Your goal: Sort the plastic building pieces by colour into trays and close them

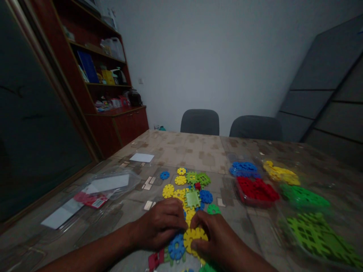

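Observation:
Both my hands rest on the table at the near edge, over a cluster of joined plastic gear-shaped pieces. My left hand [161,226] is curled, its fingertips pressed on the pieces beside a blue gear piece [176,246]. My right hand [217,240] pinches a yellow gear piece [193,238] between thumb and fingers. Just beyond the hands lies a flat built cluster [190,187] of yellow, green, blue and red pieces, with a green square piece [193,198] in its middle. A red piece [155,260] lies under my left wrist.
Sorted piles lie at the right: blue [244,169], red [256,189], yellow [280,173], green [304,197] and large green lattice pieces [320,238]. Clear plastic packaging [106,187] and white cards lie at the left. Two grey chairs [200,121] stand behind the table; a wooden shelf unit [104,75] fills the left.

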{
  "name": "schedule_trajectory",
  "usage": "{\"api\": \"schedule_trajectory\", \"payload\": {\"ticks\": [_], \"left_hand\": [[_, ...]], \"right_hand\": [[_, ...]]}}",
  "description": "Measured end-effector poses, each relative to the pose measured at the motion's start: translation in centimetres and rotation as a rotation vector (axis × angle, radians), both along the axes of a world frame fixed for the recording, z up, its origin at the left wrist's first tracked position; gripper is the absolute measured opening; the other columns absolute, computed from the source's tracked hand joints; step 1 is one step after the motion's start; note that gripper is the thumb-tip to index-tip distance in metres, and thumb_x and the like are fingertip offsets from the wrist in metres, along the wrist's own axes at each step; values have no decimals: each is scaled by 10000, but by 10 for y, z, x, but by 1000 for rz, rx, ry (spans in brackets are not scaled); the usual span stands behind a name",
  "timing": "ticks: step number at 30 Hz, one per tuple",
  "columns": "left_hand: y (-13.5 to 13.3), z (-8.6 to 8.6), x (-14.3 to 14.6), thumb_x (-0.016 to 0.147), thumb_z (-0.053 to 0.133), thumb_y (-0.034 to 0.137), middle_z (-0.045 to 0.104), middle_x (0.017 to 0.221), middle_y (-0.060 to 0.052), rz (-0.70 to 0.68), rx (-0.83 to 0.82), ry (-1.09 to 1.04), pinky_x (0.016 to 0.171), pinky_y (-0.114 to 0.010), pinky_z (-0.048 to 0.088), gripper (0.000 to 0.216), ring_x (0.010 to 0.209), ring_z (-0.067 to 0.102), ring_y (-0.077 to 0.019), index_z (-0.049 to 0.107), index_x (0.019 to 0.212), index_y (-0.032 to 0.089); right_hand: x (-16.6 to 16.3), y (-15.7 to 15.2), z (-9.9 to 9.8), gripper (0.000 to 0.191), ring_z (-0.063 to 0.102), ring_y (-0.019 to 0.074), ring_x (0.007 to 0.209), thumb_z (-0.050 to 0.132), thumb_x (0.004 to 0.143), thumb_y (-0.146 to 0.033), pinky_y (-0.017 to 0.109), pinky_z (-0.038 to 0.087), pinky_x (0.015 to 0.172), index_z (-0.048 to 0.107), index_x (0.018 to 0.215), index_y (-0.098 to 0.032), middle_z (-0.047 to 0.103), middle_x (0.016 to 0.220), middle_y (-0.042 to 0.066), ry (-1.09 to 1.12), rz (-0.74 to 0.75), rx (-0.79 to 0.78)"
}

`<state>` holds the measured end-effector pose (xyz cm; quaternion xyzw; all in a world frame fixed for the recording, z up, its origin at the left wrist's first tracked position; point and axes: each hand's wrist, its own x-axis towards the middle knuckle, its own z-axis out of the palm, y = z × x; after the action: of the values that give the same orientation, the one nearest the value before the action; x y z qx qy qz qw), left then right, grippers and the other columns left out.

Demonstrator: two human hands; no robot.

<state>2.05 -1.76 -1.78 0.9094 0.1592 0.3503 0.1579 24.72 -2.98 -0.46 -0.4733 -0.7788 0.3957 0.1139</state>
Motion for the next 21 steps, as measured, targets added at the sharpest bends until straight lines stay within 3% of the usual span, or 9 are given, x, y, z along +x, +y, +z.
{"api": "schedule_trajectory", "payload": {"ticks": [5,12,17,21], "left_hand": [[3,-7,-3,1027,420,249,685,848,-124,93,8,-43,773,-373,508,259,822,628,-226,658,1089,167],[2,-3,-1,1030,430,236,690,876,-126,67,4,13,786,-376,506,245,832,630,-225,651,1108,165],[2,-3,-1,1032,428,237,695,897,-130,66,2,24,807,-383,511,247,860,635,-229,649,1115,166],[3,-7,-3,1037,412,243,695,925,-134,67,-7,27,836,-397,511,257,893,638,-235,645,1114,165]], "right_hand": [[9,2,22,296,603,216,990,672,750,-134,284,415,821,675,1032,-222,708,1021,34,31,28,30],[56,38,62,97,609,191,762,564,855,-262,289,437,676,625,911,-212,684,836,35,37,-19,272],[125,74,78,326,604,203,673,595,793,-503,301,441,575,643,916,-205,685,795,43,90,-360,346],[185,97,83,454,532,163,501,640,725,-596,301,395,476,629,928,-190,625,640,35,148,-621,395]]}}
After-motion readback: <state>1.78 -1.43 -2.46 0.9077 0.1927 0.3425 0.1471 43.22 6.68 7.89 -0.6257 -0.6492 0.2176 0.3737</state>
